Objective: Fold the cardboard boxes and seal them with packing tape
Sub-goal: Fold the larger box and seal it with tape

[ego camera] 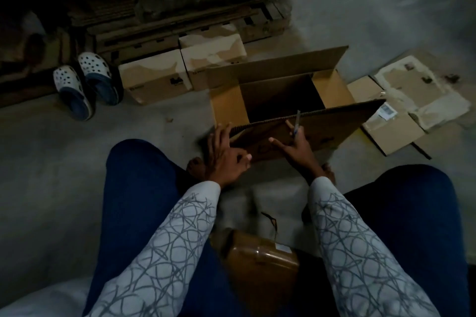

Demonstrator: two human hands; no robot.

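Sitting on the grey floor (51, 175) with knees apart, a person works on an open cardboard box (280, 90) that stands at the centre of the frame, its flaps spread outward. The near flap (322, 123) leans toward the person. The left hand (226, 154) grips the left corner of this flap with curled fingers, though it is a little blurred. The right hand (296, 147) presses on the same flap with one finger stretched out, and the other fingers hold a thin tool (297, 121) that points upward; I cannot tell what tool it is. Two closed boxes (154, 80) stand above left of centre, beside a pair of clogs (85, 85). Flattened cardboard (401, 105) lies at the right. A brown parcel (260, 265) sits at bottom centre, between the legs.
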